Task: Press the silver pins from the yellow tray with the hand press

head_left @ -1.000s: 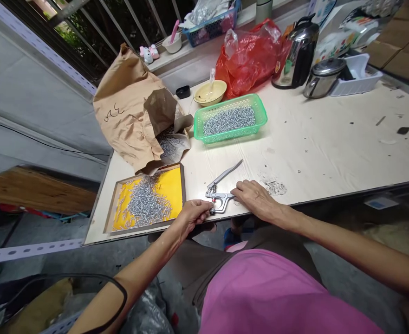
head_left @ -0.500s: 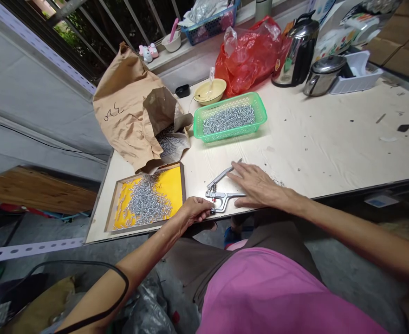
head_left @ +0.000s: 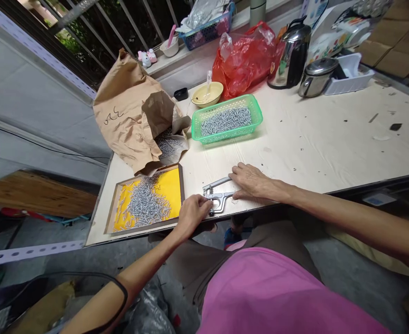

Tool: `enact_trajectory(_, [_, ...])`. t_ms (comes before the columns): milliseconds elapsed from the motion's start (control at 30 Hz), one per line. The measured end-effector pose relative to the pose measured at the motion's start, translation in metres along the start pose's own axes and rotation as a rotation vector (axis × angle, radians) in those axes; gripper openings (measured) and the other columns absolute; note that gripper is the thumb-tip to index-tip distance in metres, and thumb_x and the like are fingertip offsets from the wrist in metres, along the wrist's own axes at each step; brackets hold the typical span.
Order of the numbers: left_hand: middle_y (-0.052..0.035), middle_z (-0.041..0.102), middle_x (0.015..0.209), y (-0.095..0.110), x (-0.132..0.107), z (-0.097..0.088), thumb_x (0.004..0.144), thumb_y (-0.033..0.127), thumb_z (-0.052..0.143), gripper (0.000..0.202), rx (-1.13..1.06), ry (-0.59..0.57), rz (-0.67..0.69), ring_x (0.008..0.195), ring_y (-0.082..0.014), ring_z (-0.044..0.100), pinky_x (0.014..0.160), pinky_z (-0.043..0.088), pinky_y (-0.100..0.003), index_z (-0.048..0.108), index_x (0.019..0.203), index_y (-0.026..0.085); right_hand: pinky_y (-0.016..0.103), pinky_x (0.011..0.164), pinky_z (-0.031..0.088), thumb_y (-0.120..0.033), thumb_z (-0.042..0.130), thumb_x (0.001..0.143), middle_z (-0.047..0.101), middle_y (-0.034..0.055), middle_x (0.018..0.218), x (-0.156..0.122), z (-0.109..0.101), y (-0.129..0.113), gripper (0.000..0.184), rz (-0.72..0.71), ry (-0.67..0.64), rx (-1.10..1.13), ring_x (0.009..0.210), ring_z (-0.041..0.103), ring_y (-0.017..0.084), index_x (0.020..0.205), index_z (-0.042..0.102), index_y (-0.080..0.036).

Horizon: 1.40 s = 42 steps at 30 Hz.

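Pliers (head_left: 219,196), metal, lie flat at the near edge of the table (head_left: 312,139), handles pointing right. Left hand (head_left: 192,214) is curled, fingertips pinched at the tool's head (anything held there is too small to make out). Right hand (head_left: 251,182) is laid over the two handles, fingers bent down and closed on them. Just left of the left hand is a yellow tray (head_left: 183,195) heaped with silver screws (head_left: 145,204). Farther back stand a green basket (head_left: 227,135) of the same screws and a torn paper bag (head_left: 127,116), to the far left.
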<state>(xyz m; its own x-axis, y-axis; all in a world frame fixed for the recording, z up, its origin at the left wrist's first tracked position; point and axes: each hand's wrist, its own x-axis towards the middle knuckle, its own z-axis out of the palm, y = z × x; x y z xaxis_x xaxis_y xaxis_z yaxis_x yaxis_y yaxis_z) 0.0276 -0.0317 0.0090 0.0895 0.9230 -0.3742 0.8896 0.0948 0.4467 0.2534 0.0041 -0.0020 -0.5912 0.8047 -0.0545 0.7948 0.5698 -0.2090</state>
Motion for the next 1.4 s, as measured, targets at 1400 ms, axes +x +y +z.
enact_trajectory(1400, [-0.0157, 0.059, 0.122, 0.036, -0.028, 0.077, 0.093, 0.022, 0.044, 0.034, 0.078, 0.286, 0.887, 0.123, -0.0238, 0.049, 0.104, 0.040, -0.043, 0.050, 0.124, 0.011, 0.033, 0.076, 0.030, -0.027, 0.057, 0.086, 0.060, 0.0053, 0.106, 0.045, -0.002, -0.024, 0.012, -0.432, 0.026, -0.062, 0.101, 0.045, 0.022, 0.089, 0.069, -0.026])
